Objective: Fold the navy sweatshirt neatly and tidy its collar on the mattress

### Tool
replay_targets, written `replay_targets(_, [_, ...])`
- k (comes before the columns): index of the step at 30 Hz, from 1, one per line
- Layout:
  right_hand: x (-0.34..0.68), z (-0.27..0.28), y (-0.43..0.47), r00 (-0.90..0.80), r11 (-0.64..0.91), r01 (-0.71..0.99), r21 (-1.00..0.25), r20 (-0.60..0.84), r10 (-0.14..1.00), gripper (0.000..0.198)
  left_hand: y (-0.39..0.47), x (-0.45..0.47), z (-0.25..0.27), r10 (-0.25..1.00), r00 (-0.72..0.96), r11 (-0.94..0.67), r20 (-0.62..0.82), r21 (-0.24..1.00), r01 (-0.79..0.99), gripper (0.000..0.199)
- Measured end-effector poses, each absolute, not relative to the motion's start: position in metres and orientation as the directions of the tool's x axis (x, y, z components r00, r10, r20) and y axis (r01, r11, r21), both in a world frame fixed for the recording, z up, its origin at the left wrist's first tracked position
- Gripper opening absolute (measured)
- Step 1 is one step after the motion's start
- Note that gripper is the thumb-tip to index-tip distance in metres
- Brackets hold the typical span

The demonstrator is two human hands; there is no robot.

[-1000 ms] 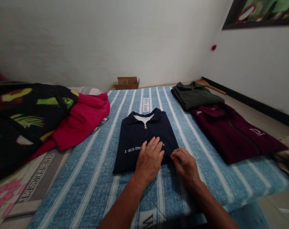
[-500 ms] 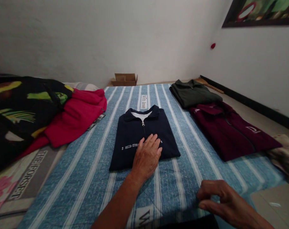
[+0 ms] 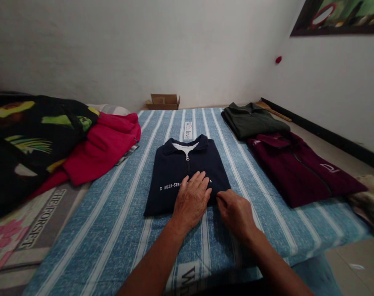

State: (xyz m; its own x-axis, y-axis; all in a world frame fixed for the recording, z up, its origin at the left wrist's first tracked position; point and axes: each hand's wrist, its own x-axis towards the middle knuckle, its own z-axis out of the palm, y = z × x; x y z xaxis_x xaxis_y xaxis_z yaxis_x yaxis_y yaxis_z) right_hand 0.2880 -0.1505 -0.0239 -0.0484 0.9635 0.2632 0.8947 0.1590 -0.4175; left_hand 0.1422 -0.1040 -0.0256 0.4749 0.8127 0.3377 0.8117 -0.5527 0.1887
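A folded navy zip-neck jacket (image 3: 165,172) with white lettering lies on the blue striped bed sheet (image 3: 113,230), its collar pointing away from me. My left hand (image 3: 192,199) rests flat on the front of it, fingers stretched out and covering part of the lettering. At the jacket's near right corner, my right hand (image 3: 236,211) has its fingers pinched together on the fabric edge. Exactly how much cloth is between those fingers is hidden.
To the right lie a folded maroon zip jacket (image 3: 292,172) and a folded dark green garment (image 3: 255,121). On the left are a black patterned garment (image 3: 29,152) and a red one (image 3: 100,152). A cardboard box (image 3: 165,102) stands by the far wall.
My right hand has moved left and forward from the bed's near edge to the jacket's near right corner and pinched it. My left hand stays on the jacket.
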Motion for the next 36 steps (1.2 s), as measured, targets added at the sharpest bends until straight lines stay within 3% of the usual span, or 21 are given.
replay_targets(9, [0.280,-0.015,-0.150,-0.026,0.057,0.977,-0.206,0.149,0.988,0.023,-0.104,0.142,-0.026,0.813,0.468,-0.553,0.345,0.211,0.806,0.033])
replay_targets(14, [0.275,-0.006,-0.145,-0.079,0.088,0.991,-0.102,0.088,0.993,0.022,-0.104,0.142,-0.028,0.814,0.469,-0.552,0.343,0.208,0.807,0.033])
replay_targets(17, [0.280,-0.006,-0.144,-0.078,0.090,0.982,-0.166,0.080,0.994,0.021,-0.105,0.142,-0.028,0.815,0.470,-0.552,0.338,0.207,0.808,0.034])
replay_targets(21, [0.300,-0.002,-0.157,-0.085,0.101,0.902,-0.420,0.055,0.995,0.020,-0.105,0.142,-0.026,0.817,0.466,-0.549,0.338,0.213,0.808,0.034])
replay_targets(25, [0.326,0.008,-0.188,-0.335,0.126,0.704,-0.699,-0.170,0.927,0.016,-0.105,0.143,-0.026,0.818,0.465,-0.549,0.337,0.222,0.806,0.034])
replay_targets(28, [0.341,0.011,-0.210,-0.517,0.121,0.689,-0.715,-0.368,0.773,0.017,-0.104,0.143,-0.027,0.821,0.463,-0.547,0.334,0.228,0.805,0.034])
replay_targets(32, [0.349,0.013,-0.220,-0.524,0.144,0.821,-0.552,-0.630,0.573,0.014,-0.104,0.142,-0.027,0.824,0.461,-0.545,0.329,0.238,0.804,0.034])
replay_targets(34, [0.349,0.019,-0.218,-0.592,0.191,0.782,-0.594,-0.610,0.527,0.015,-0.104,0.142,-0.026,0.825,0.460,-0.544,0.328,0.242,0.803,0.034])
replay_targets(36, [0.348,0.027,-0.211,-0.635,0.214,0.724,-0.655,-0.515,0.576,0.029,-0.104,0.142,-0.026,0.823,0.459,-0.546,0.334,0.242,0.802,0.034])
